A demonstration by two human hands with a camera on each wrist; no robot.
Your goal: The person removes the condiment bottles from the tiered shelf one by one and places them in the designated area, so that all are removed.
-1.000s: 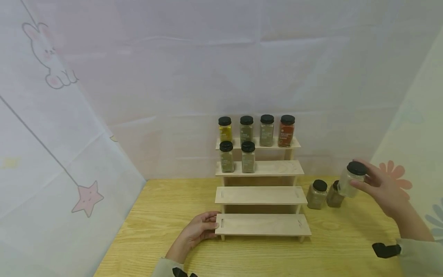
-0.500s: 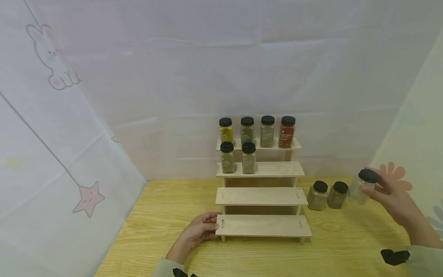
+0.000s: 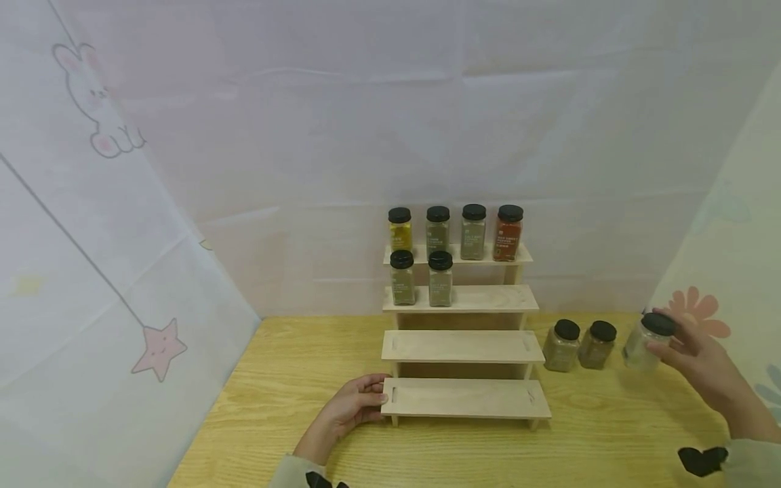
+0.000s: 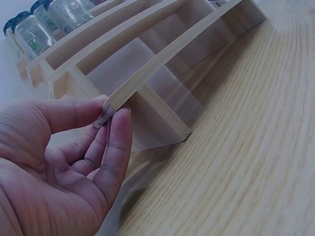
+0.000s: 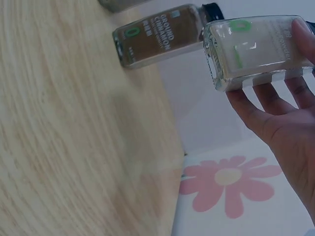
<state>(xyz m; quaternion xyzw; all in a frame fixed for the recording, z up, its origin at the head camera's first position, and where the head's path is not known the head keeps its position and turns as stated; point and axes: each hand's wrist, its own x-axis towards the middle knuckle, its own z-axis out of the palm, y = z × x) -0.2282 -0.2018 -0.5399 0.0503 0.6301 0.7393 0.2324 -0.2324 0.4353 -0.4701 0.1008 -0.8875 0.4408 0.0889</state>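
**Right hand [image 3: 702, 362] grasping pale jar [image 3: 639, 347] above table [image 3: 604, 434]**

The thumb [image 5: 305, 38] is pressing near the lid [image 3: 659, 324], opposite the fingers [image 5: 270, 100]; the left hand [image 3: 349, 404] is pinching the rack's [image 3: 460, 346] lowest shelf [image 3: 470, 398]. Only the right wrist view is showing the cinnamon jar's [image 5: 170, 34] lettering clearly.

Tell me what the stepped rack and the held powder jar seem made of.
Stepped rack: apparently pale wood, matte, with faint grain. Powder jar: likely glossy clear glass, judging by bright reflections around its thick base; its smooth black lid could be plastic or metal.
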